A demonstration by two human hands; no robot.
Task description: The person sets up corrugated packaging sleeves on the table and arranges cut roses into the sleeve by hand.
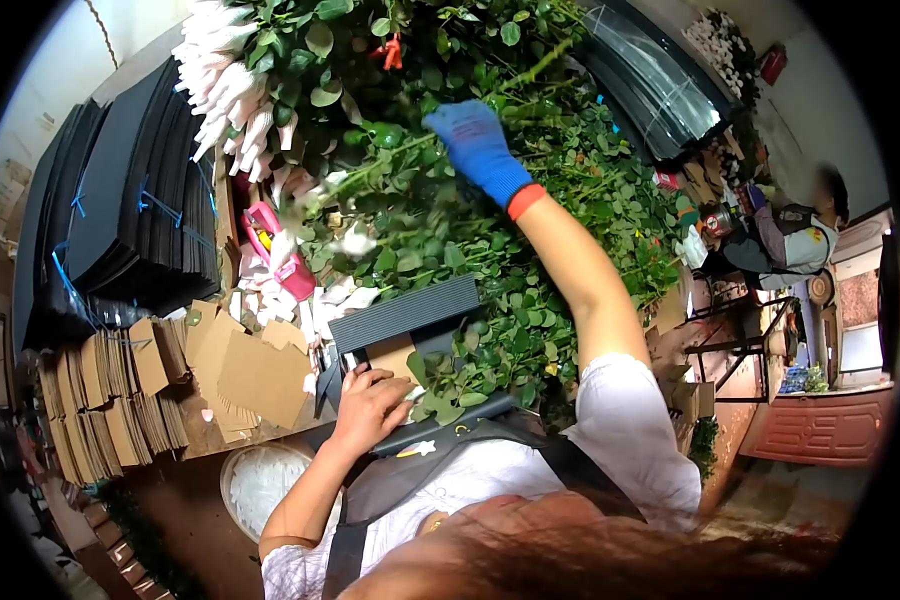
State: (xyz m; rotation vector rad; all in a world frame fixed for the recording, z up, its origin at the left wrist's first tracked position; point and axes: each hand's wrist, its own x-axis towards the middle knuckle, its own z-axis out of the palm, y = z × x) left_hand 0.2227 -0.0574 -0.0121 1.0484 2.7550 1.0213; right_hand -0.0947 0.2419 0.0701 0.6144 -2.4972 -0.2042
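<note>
Over foliage, right hand, arm outstretched, fist round stem; left hand, loosely spread, at cardboard.

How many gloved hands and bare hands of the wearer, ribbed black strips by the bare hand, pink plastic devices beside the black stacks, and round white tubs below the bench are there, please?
Gloved right hand: 1
Bare left hand: 1
Ribbed black strip: 1
Pink plastic device: 1
Round white tub: 1
Total: 5
</note>
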